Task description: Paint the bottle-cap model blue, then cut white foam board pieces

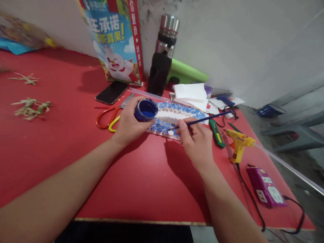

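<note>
My left hand (129,118) is wrapped round a small jar of dark blue paint (146,110), tilted so its opening faces me. Pinched in my right hand (196,138) is a thin blue paintbrush (210,117), its tip down at a row of small round pieces. These round pieces (162,125), mostly painted blue with white sides, stand in rows on a white board (168,116) beneath both hands. One white piece (170,132) lies just under the brush tip. Whether the bristles touch a piece, I cannot tell.
Scissors (102,118) and a phone (112,92) lie left of the board. Behind it stand a black bottle (159,74), a steel flask (169,28) and a printed bag (116,44). On the right are a green cutter (216,134), a yellow glue gun (239,143) and a purple power strip (265,187) with cords.
</note>
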Demonstrator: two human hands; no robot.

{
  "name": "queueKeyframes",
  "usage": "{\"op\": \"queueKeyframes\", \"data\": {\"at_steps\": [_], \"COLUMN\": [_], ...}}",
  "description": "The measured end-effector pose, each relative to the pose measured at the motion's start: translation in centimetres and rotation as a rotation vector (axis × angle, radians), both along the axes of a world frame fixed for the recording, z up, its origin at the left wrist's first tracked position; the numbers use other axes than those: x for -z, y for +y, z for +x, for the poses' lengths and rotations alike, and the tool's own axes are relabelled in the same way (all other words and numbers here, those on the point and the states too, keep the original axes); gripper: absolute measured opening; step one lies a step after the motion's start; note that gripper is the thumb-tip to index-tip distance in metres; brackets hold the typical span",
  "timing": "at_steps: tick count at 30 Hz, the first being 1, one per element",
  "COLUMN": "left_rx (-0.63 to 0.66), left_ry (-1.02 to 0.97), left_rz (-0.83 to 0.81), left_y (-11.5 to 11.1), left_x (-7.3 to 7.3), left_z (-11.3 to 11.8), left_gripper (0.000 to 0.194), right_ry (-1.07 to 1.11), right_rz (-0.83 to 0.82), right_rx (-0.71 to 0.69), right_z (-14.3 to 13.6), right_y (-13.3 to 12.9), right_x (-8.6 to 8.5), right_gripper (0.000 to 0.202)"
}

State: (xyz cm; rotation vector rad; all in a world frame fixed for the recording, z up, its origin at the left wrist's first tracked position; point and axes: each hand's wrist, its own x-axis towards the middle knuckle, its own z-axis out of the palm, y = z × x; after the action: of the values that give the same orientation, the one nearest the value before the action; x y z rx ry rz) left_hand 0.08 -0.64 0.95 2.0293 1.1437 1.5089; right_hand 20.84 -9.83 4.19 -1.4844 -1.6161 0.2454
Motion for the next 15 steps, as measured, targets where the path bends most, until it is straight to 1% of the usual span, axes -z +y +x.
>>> {"op": "queueKeyframes", "data": {"at_steps": [10, 15], "left_rx": [0.028, 0.036], "left_ry": [-0.023, -0.039], "left_rz": [-0.001, -0.007], "left_y": [0.04, -0.07], "left_x": [-0.04, -0.14], "left_z": [-0.03, 0.09], "left_gripper": [0.055, 0.052], "right_ry": [-0.066, -0.069], "right_rz": [-0.031, -0.035], "right_rx": [-0.070, -0.044], "right_z": [-0.30, -0.26], "right_y": [0.00, -0.14], "right_x": [0.14, 0.07], "right_gripper": [0.026, 0.028]}}
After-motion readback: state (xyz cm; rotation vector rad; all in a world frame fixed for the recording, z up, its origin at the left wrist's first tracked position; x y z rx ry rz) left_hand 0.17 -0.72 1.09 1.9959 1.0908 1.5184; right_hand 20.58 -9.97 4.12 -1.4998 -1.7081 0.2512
